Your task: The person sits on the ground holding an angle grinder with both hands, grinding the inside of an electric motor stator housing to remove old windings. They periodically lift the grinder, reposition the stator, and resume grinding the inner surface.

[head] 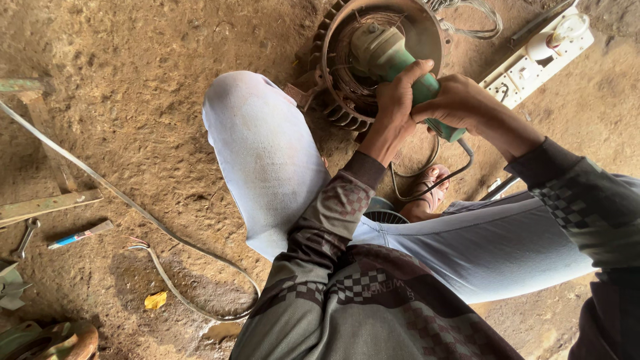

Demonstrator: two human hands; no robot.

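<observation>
Two hands grip one green power tool (400,60): my left hand (398,100) wraps its body just behind the head, and my right hand (460,103) is clenched round the rear handle. The tool's head sits inside the ribbed round motor housing (333,100), against the copper windings. Just right of the housing lies a white power strip (533,67). Well left of the housing, a screwdriver (80,235) and a spanner (25,237) lie on the dirt.
</observation>
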